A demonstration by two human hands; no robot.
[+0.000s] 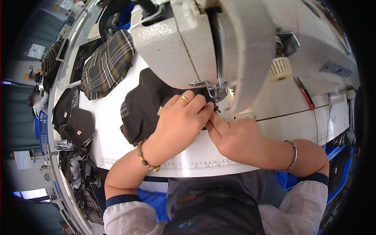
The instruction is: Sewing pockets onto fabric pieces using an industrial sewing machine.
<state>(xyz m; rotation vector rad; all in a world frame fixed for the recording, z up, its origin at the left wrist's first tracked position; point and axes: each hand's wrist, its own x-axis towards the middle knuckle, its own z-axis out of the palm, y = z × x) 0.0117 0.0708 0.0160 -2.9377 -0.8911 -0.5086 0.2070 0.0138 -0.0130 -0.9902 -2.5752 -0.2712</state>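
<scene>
A dark brown fabric piece (143,94) with plaid showing at its left edge lies on the white sewing table. It reaches under the head of a white sewing machine (172,51). My left hand (183,117) rests on the cloth with bent fingers, gripping its right end just in front of the presser foot (217,92). Thumb and fingers of my right hand (237,135) pinch the edge of the same cloth, touching my left fingertips. The exact spot they grip is partly hidden by the fingers.
A plaid fabric piece (107,64) lies at the far left of the table. Stacked dark pieces (76,121) hang over the left edge. Red-handled scissors or snips (307,96) lie right of the machine. A printed ruler (203,165) runs along the front edge. Blue bins (288,180) stand below.
</scene>
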